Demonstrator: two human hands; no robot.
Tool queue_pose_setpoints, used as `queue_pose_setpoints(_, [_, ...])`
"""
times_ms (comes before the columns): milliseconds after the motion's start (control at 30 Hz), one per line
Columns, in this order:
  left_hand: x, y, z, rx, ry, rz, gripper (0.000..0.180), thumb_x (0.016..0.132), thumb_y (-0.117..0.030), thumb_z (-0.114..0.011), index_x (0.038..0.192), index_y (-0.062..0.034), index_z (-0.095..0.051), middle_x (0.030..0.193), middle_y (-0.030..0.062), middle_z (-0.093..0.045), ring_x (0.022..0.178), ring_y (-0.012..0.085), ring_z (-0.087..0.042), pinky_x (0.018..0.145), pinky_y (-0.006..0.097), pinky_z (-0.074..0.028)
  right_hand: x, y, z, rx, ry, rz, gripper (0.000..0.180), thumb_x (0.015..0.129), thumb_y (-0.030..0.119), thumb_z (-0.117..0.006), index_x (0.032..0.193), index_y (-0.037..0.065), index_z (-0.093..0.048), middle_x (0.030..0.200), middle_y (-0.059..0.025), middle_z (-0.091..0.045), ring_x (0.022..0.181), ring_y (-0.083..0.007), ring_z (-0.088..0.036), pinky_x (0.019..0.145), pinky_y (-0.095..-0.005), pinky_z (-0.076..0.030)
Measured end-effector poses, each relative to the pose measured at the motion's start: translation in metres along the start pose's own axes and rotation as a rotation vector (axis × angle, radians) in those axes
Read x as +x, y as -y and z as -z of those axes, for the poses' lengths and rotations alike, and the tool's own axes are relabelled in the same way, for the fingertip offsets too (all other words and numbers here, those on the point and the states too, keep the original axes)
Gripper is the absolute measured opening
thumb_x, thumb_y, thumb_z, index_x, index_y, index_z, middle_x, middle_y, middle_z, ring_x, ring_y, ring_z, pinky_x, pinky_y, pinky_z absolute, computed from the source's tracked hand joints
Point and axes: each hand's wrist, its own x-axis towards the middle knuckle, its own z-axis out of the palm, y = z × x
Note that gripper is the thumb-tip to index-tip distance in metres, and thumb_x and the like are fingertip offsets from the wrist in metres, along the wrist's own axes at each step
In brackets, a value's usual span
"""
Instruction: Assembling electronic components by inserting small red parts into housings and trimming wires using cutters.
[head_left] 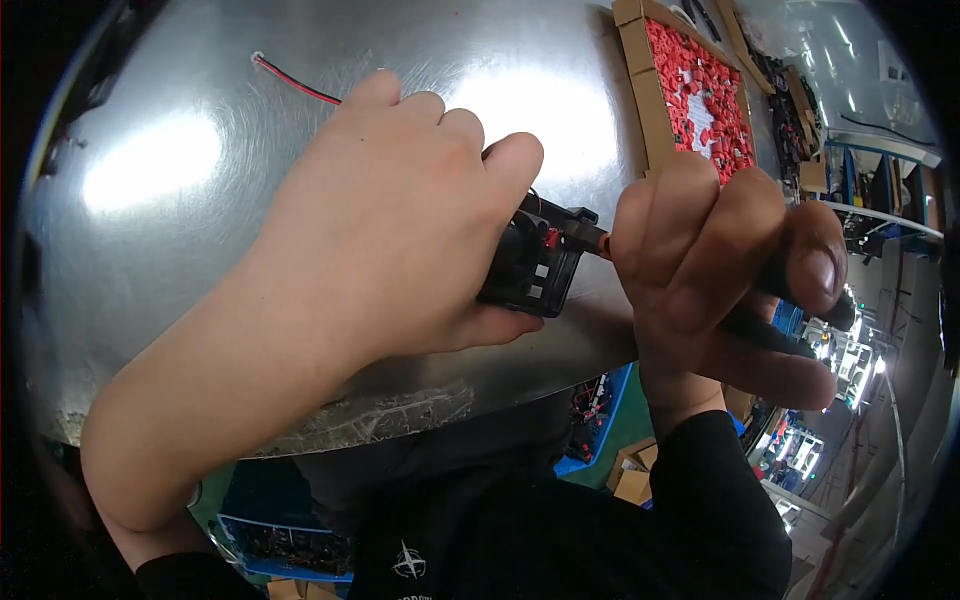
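Note:
My left hand is closed around a black plastic housing, holding it just above the metal table. Its fingers and the back of the hand hide much of the housing. Inside the open side of the housing a small red part shows. A red and black wire lead with a small white plug runs out from under the left hand. My right hand grips a tool with black handles, whose kind I cannot make out. Its dark tip reaches the housing's right edge, next to the red part.
A cardboard tray full of small red parts stands on the metal table at the far right. Below the front edge are blue crates with dark parts. An opened cardboard box sits near the right crate.

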Motion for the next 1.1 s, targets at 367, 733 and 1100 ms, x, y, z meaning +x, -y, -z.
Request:
queue_pose_setpoints(367, [0.0, 0.004, -0.002, -0.041, -0.041, -0.014, 0.08, 0.059, -0.065, -0.088, 0.107, -0.0079, -0.059, 0.088, 0.0115, -0.06, 0.089, 0.0333, -0.063, 0.087, 0.045, -0.044, 0.004, -0.015, 0.003, 0.255, -0.266, 0.02, 0.1, 0.09, 0.074, -0.064, 0.16, 0.008, -0.038, 0.117, -0.0065, -0.055, 0.092, -0.0169, -0.052, 0.074, -0.0302, -0.044])
queue_pose_setpoints(733, [0.004, 0.005, 0.003, 0.006, 0.009, -0.001, 0.083, 0.061, -0.072, -0.082, 0.107, -0.0077, -0.059, 0.086, 0.0119, -0.058, 0.088, 0.0327, -0.062, 0.087, 0.045, -0.043, 0.005, -0.014, 0.017, 0.217, -0.216, 0.039, 0.106, 0.089, 0.075, -0.062, 0.161, 0.003, -0.034, 0.123, -0.0108, -0.056, 0.094, -0.0191, -0.051, 0.075, -0.0315, -0.044])
queue_pose_setpoints(1100, [0.005, 0.006, 0.004, 0.0, 0.016, -0.005, 0.082, 0.062, -0.071, -0.083, 0.108, -0.0076, -0.059, 0.087, 0.0119, -0.058, 0.088, 0.0336, -0.062, 0.085, 0.045, -0.043, 0.005, -0.015, 0.018, 0.212, -0.218, 0.028, 0.106, 0.089, 0.075, -0.063, 0.162, 0.005, -0.032, 0.123, -0.0093, -0.055, 0.094, -0.0179, -0.051, 0.074, -0.0308, -0.044])
